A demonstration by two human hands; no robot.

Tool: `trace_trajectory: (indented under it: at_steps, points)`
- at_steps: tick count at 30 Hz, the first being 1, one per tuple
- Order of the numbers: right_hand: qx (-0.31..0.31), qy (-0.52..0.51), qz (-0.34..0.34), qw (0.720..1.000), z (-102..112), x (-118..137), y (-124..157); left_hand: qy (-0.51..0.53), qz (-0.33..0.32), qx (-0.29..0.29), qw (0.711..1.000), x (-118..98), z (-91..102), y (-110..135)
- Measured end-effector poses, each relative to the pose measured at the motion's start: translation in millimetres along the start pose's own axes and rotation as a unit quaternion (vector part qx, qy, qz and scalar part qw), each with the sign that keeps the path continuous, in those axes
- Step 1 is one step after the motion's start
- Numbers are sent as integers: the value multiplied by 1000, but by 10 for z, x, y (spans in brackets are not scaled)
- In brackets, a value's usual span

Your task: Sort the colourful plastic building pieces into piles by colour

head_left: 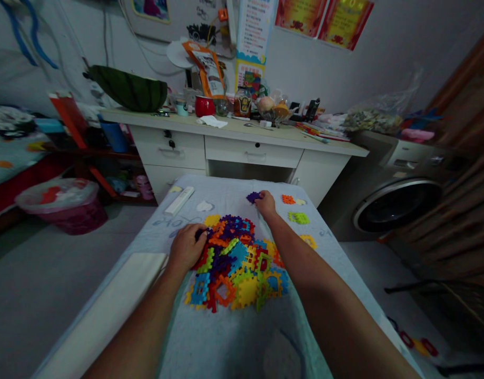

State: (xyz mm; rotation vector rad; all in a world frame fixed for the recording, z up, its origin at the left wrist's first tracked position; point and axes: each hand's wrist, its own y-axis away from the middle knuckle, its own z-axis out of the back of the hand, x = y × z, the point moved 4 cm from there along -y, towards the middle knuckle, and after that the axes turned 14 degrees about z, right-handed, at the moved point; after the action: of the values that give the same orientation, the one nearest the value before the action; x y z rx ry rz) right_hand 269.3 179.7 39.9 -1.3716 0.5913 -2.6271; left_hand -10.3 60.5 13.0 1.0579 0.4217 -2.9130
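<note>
Exposure is low: a dim indoor room with muted colours. The heap of bright multicoloured plastic interlocking tiles (236, 263) is the sharpest, best-lit area. Light appears to fall from above and beyond the heap, where the pale painted wall (305, 68) is brightest. Left of the heap the grey floor (48, 273) lies in shade, and right of it the round-doored grey washing machine (395, 202) is murky. Beyond the heap, the long cream wooden desk (234, 142) bows with wide-angle distortion. Far from the heap, the corners darken and soften.

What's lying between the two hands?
The far part of the colourful tile pile lies between the left hand and right hand, seen in the head view.
</note>
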Motion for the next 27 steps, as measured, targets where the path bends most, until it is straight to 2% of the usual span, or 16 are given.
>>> trace_trajectory:
  at_steps: [4,7,11,14,16,19,22,27]
  points:
    - [-18,18,-8,1000,167,-2,155,5,1,0,1000,-1,1,-3]
    - [14,20,0,1000,325,17,353,1,-1,-3,1000,-3,-3,-6]
    - [155,47,27,986,558,98,724,-5,-3,-3,1000,-8,-8,-4]
    - [270,93,48,957,710,173,1021,-7,0,-2,1000,-18,-2,0]
    - [309,122,49,942,789,209,1179,-8,1,0,1000,-31,5,3]
    - [322,142,49,935,842,262,1331,-7,2,2,1000,-46,13,8]
    - [310,156,57,936,822,309,1403,-5,2,-1,1000,-51,15,13]
    - [260,93,20,961,800,312,1429,-11,0,-1,1000,-48,5,19]
